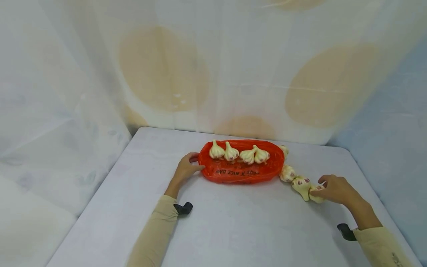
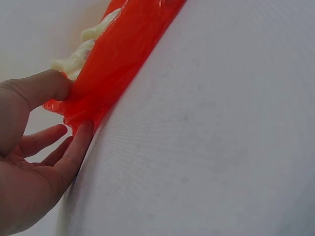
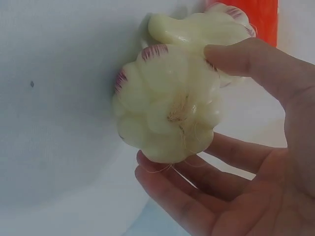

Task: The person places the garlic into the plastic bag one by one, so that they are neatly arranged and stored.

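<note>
A red plastic bag (image 1: 213,171) lies on the table with several garlic bulbs (image 1: 216,151) in its opening. My left hand (image 1: 185,168) pinches the bag's left end; in the left wrist view the thumb (image 2: 54,88) is on its upper edge and the fingertips are below. To the right of the bag, my right hand (image 1: 338,191) holds a garlic bulb (image 3: 162,108) between thumb and fingers, its root end facing the right wrist camera. Another garlic bulb (image 1: 301,186) touches the held one.
One more garlic bulb (image 1: 287,173) lies against the bag's right end, and another bulb (image 1: 284,150) shows partly behind it. The white table (image 1: 233,222) is bordered by hanging cloth (image 1: 247,74) at the back and sides.
</note>
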### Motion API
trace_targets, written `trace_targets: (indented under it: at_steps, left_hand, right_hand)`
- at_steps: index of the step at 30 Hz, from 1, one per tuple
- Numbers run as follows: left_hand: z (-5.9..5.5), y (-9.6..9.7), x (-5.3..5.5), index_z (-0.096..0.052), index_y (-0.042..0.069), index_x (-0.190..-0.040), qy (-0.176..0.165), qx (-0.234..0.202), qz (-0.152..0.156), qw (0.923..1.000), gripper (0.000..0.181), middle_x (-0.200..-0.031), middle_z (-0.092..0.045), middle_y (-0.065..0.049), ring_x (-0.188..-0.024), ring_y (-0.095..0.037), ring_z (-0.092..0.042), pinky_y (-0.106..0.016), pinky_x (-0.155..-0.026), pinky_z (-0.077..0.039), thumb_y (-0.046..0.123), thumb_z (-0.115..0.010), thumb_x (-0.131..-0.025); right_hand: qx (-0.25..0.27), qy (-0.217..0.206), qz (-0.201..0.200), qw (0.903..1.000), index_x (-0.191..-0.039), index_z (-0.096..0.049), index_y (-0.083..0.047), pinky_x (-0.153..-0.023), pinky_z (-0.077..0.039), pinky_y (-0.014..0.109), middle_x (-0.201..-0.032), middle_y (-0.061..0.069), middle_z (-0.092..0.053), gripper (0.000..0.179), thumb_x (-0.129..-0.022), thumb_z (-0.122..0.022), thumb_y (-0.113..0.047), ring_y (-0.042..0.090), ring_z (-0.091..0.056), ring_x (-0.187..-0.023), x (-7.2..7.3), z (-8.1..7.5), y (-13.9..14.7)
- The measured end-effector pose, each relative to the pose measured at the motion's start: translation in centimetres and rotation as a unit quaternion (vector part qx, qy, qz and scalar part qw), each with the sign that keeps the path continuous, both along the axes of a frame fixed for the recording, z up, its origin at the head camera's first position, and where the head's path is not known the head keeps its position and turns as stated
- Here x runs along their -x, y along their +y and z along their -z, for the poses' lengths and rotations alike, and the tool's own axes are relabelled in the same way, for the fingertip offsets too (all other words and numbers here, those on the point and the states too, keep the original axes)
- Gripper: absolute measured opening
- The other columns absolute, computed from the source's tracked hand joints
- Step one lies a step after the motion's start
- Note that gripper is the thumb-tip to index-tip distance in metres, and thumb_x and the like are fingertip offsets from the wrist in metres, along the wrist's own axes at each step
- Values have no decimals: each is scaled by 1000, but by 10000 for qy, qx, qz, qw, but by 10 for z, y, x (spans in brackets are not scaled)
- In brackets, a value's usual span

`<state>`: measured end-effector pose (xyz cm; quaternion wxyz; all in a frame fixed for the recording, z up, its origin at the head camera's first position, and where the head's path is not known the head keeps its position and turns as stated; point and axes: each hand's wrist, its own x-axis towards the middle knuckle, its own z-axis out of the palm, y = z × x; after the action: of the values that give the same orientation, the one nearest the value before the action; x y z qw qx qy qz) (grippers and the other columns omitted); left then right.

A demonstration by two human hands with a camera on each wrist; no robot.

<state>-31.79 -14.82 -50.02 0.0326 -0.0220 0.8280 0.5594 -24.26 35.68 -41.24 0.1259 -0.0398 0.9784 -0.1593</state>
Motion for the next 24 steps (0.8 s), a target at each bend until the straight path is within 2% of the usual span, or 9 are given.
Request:
trace_targets:
  at_steps: [5, 11, 17, 24]
  left_hand:
    - [-2, 1, -1, -54, 9, -134, 9, -18, 10, 10000, 59, -131, -57, -8, -122, -26, -52, -43, -100, -47, 17, -78, -81]
    - [-3, 1, -3, -53, 9, -134, 38, -11, 18, 10000, 59, -132, -57, -9, -122, -26, -51, -44, -101, -46, 17, -77, -81]
    - [-2, 1, -3, -53, 9, -135, 26, 9, 5, 10000, 60, -131, -57, -9, -122, -26, -51, -43, -101, -46, 17, -78, -81]
    - [0, 1, -2, -52, 10, -136, 13, 11, -10, 10000, 61, -132, -57, -8, -123, -25, -51, -43, -101, -46, 17, -78, -81]
  right_hand:
    - [26, 108, -26, 9999, -103, -62, 11, -61, -52, 45, -90, 21, -64, 57, -79, -76, -38, 31, -58, -78, -2, 2, 1]
    - [-9, 78, 52, 10000, -104, -62, 13, -62, -53, 45, -91, 21, -64, 60, -77, -78, -38, 30, -58, -78, -2, 0, 3]
    - [13, 263, 112, 9996, -107, -61, 15, -60, -53, 42, -92, 23, -63, 63, -76, -79, -36, 29, -57, -76, -4, -7, 6]
    - [156, 1100, 65, 9938, -110, -60, 18, -63, -52, 49, -97, 31, -63, 66, -76, -79, -35, 37, -58, -82, -2, -14, 6]
